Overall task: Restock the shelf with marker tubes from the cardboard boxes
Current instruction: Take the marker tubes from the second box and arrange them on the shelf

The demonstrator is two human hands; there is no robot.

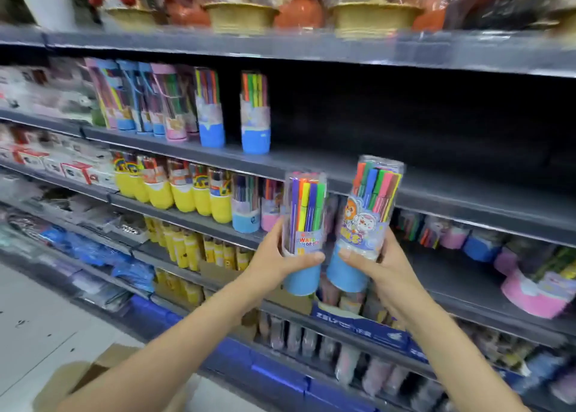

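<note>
Both hands up in front of the shelf [436,190], one marker tube each.

Left hand [280,260]: fingers wrapped round a left tube [304,230], thumb across its front just above the blue base. Tube upright, clear top, markers inside are purple, orange, yellow, blue, green.

Right hand [378,263]: gripping a right tube [364,224] at the lower half, thumb across the front. This tube leans slightly to the right, cartoon label on the front, blue base, red/blue/green/pink markers inside.

The two tubes sit just beside each other; bases look close to touching, can't tell if they actually do. Both are held in the air in front of the shelf's front edge, neither set down on it.

On the shelf board itself, up and left of the held tubes: a lone blue-based tube [255,114] stands upright, with another blue-based tube [211,109] just left of it, then a tight row of pink and blue tubes [143,99] further left. Right of the lone tube the board is dark and bare.

Below the shelf, left of the hands: a row of yellow-based tubes [184,187]. Below and right: pink tubs [536,293], blurred.

Cardboard box [84,377] on the floor at lower left, under the left forearm, flaps open. Contents not visible.
</note>
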